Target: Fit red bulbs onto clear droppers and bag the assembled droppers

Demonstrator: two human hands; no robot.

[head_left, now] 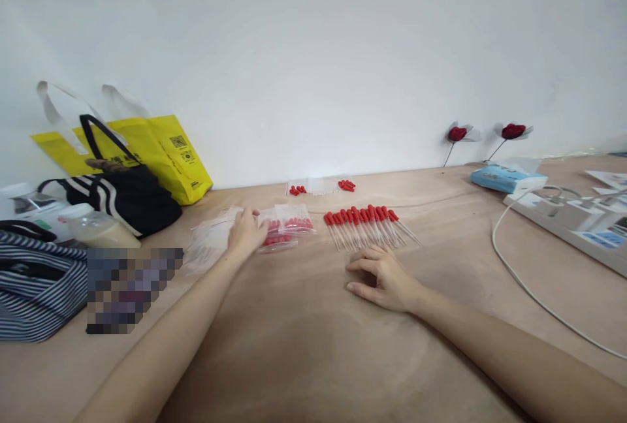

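Observation:
My left hand is over the edge of a pile of clear zip bags, its fingertips and thumb apart; nothing is plainly held in it. Right beside it lie small zip bags with red rubber bulbs inside. My right hand rests on the table, fingers loosely bent and the thumb apart, holding nothing. Just beyond it, a row of glass droppers with red bulbs lies side by side, tips toward me. Further back, near the wall, loose red bulbs lie on a clear bag.
On the left stand a yellow bag, a black bag, a jar and a striped bag. To the right are a blue tissue pack, a power strip with a white cable, and two red fabric flowers.

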